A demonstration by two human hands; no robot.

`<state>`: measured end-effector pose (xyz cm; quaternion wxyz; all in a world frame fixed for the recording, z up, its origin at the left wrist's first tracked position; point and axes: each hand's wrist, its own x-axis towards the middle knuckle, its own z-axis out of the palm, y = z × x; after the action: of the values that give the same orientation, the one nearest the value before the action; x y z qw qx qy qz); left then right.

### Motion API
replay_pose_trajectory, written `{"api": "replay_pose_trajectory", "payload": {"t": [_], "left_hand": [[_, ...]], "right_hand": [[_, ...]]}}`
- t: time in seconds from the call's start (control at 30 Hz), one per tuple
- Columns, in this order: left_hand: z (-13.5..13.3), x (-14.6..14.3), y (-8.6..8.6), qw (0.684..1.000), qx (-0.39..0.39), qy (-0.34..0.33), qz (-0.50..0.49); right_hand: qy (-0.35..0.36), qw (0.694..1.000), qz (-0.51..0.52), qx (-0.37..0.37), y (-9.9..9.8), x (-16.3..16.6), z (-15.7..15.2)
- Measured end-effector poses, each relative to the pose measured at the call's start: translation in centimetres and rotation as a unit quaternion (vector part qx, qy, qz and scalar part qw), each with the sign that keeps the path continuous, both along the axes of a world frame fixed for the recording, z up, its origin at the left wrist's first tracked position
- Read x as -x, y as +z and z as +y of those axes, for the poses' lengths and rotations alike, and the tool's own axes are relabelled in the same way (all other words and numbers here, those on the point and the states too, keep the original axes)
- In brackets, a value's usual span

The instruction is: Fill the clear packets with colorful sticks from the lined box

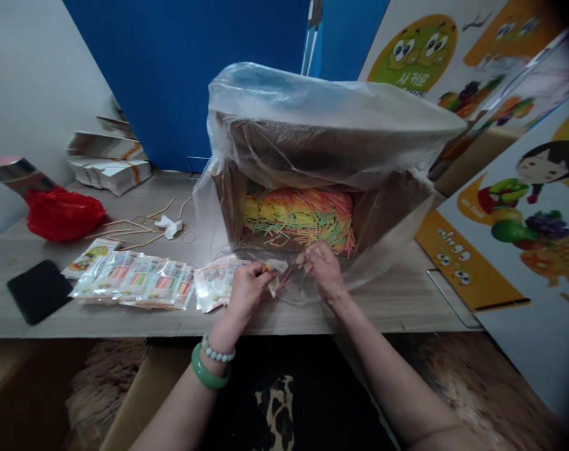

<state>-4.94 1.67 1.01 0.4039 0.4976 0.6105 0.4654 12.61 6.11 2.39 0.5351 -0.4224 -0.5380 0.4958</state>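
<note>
My left hand is closed on a small, partly clear packet just in front of the lined box. Thin pink sticks show at the packet's right side, between my two hands. My right hand is held over the box's front edge with its fingertips pressed together; what they pinch is too small to make out. Inside the box, draped in a clear plastic liner, lies a heap of thin pink, yellow and green sticks. Left of my left hand, several filled packets lie in an overlapping row.
A black phone-like slab, a red plastic bag, tan strips and a crumpled white scrap lie on the left of the table. Folded cartons are stacked behind. Printed cartons stand close on the right.
</note>
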Motion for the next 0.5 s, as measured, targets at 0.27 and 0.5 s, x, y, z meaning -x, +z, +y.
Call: {"api": "replay_pose_trajectory", "payload": {"t": [0.27, 0.5], "left_hand": [[-0.5, -1.9, 2.1, 0.991, 0.069, -0.087, -0.074], [-1.1, -1.8, 2.7, 0.968, 0.124, -0.124, -0.181]], "right_hand": [[0.000, 0.986, 0.158, -0.062, 5.0, 4.4, -1.3], [-0.010, 0.994, 0.109, -0.024, 2.7, 3.9, -2.0]]}}
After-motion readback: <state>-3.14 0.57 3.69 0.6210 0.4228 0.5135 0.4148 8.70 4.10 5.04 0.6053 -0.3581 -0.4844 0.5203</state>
